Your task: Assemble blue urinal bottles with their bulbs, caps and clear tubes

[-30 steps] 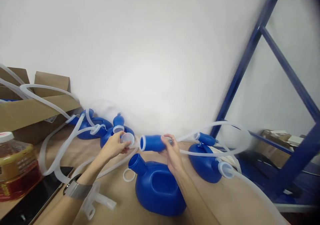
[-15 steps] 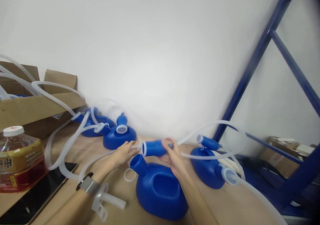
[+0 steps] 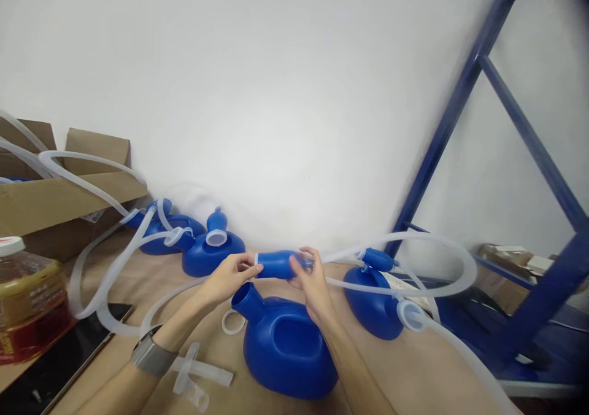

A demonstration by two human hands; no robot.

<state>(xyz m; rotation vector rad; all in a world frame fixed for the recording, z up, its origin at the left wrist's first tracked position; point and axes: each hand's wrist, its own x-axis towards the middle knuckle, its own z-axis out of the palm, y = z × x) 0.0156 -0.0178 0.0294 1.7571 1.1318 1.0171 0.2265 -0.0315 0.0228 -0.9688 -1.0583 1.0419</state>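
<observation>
My left hand point(image 3: 234, 274) pinches the white-rimmed left end of a blue plastic tubular cup point(image 3: 277, 264). My right hand point(image 3: 313, 283) is wrapped round its narrower right end, where fingers hide part of it. A translucent hose point(image 3: 427, 236) loops out to the right beyond that hand and doubles back behind it. Just below both hands stands a blue plastic urinal bottle point(image 3: 289, 347), its uncapped neck point(image 3: 248, 300) tilted up to the left. Beside it lie a white ring point(image 3: 233, 321) and translucent plastic fittings point(image 3: 197, 372).
More blue bottles with hoses stand at back left point(image 3: 214, 255) and at right point(image 3: 372, 304). A cardboard box point(image 3: 69, 200) holding hoses, a drink bottle point(image 3: 32, 304) and a black phone or tablet point(image 3: 69, 360) occupy the left. A blue metal frame point(image 3: 453, 114) rises at right.
My left hand has come onto the rim of the blue tubular cup, its fingers now closed on that end. The hose loop at right has swung further right. The view has shifted slightly.
</observation>
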